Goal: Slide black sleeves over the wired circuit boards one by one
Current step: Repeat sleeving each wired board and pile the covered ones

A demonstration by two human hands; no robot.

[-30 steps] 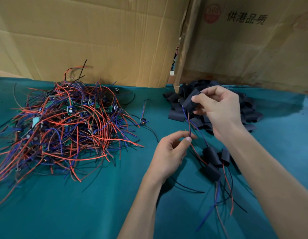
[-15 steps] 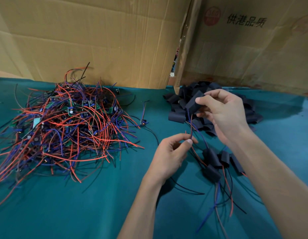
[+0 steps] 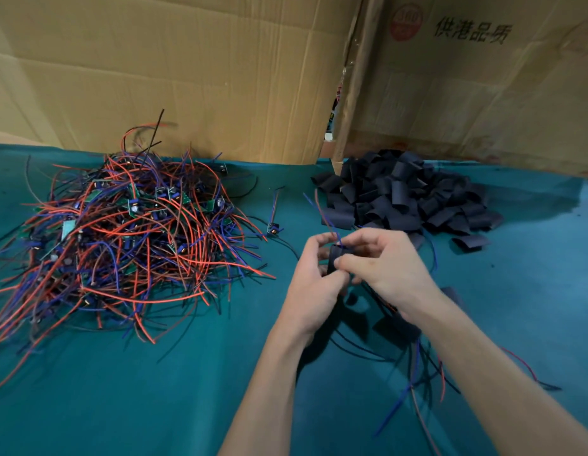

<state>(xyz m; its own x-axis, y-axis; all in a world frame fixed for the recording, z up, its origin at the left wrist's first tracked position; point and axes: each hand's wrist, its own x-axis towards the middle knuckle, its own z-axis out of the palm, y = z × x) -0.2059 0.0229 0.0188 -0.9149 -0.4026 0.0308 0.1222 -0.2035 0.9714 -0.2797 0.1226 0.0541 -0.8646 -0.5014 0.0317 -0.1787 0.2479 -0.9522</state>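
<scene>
Black sleeve (image 3: 335, 258) pinched between left hand (image 3: 314, 284) and right hand (image 3: 384, 268), both closed on it mid-table; wires (image 3: 322, 212) exit its top, apparently to guide the board inside.

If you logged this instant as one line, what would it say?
step: sleeving | left hand + right hand: both pinching black sleeve | wires poke out top

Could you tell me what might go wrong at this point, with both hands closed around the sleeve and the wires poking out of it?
1. The black sleeve is pinched between the left hand and right hand; squeezing could flatten it and jam the board.
2. The loose wires rising from it may snag or bend.
3. Finished pieces lie under the right wrist and could be dragged.
</scene>
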